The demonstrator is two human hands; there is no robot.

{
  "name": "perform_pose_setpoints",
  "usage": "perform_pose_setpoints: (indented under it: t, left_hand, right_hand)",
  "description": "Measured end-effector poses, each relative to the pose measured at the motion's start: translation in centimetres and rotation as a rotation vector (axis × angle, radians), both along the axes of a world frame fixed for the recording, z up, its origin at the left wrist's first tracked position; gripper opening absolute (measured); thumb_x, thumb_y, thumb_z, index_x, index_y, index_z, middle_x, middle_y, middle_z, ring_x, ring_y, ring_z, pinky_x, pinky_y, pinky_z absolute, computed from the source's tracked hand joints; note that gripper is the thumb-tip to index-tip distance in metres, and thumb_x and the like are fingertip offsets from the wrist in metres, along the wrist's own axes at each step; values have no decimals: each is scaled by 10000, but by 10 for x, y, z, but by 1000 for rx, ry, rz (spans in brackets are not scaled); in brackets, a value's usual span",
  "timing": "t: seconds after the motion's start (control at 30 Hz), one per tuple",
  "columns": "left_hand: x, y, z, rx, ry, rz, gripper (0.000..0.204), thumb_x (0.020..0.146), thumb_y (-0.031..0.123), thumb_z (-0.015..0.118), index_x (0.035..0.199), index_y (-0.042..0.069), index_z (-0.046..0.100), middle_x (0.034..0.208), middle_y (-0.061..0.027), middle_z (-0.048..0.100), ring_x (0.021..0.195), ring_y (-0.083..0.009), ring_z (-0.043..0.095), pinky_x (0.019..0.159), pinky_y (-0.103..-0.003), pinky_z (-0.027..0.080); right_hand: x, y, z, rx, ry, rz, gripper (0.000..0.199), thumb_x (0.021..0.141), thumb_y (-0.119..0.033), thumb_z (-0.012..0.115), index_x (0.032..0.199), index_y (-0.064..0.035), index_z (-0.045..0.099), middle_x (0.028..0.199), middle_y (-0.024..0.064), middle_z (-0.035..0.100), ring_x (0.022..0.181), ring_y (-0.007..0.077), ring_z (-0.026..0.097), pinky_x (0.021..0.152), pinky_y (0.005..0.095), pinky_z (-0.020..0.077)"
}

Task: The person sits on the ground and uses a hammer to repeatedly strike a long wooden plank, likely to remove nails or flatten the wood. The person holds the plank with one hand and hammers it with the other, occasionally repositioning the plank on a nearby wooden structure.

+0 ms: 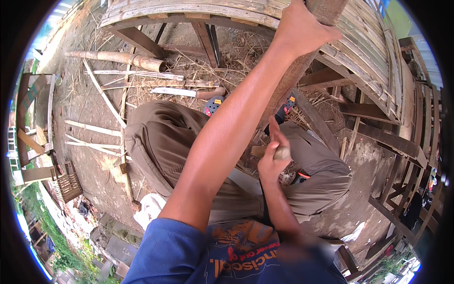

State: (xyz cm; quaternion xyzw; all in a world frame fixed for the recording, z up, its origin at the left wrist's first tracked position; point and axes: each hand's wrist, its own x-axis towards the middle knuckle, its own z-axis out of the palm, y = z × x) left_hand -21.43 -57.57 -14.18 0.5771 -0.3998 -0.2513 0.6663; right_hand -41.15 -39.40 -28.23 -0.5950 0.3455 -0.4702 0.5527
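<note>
The one view came from the left of two fisheye cameras worn on the person's head, facing steeply down. The blue shirt (184, 258) stood close below the lens at the bottom edge, with the brown trousers (158, 142) farther off and the bare ground (97, 165) beneath. The left arm (236, 128) crossed the middle at close range, up toward the slatted table (217, 13) at the top. The round field, ringed in black, bent the wooden posts (428, 113) near its right rim.
</note>
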Motion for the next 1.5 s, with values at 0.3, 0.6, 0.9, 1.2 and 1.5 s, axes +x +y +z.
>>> perform_pose_setpoints:
  t: [0.3,0.6,0.9,1.2,1.5]
  left_hand:
    - [-1,-5,-7,4,-63,33,803,680,260,861,1290,-109,491,1083,-237,708,998,-313,704,896,-385,553]
    - [-1,-6,-5,35,-50,16,765,696,241,835,1293,-94,493,1102,-246,698,1037,-306,691,922,-387,542]
    - [3,-5,-6,-27,-4,-38,723,713,197,826,1258,-126,478,1082,-242,690,1014,-286,692,910,-369,548]
    - [6,13,1,-155,111,-142,636,726,151,798,1203,-128,484,1051,-248,691,979,-264,701,865,-354,563]
    - [11,13,3,-77,122,-149,670,721,182,813,1218,-125,485,1055,-247,697,991,-281,699,876,-364,558]
  right_hand:
    - [10,-20,13,-163,-90,-26,381,1018,-330,643,1115,35,590,1359,293,596,1374,418,508,1152,518,373]
    - [35,-57,13,-60,-4,-82,614,1024,-313,635,1448,95,461,1521,261,452,1430,350,435,1177,459,347]
    - [49,-55,24,21,55,-140,748,1029,-347,626,1520,133,330,1522,289,448,1418,331,453,1156,410,365]
    - [52,-80,23,140,315,-134,662,1024,-402,630,1395,134,512,1134,163,714,982,151,617,903,321,495]
    - [47,-83,15,234,365,-70,599,1015,-390,658,1319,120,575,1100,144,708,1006,151,620,902,312,489]
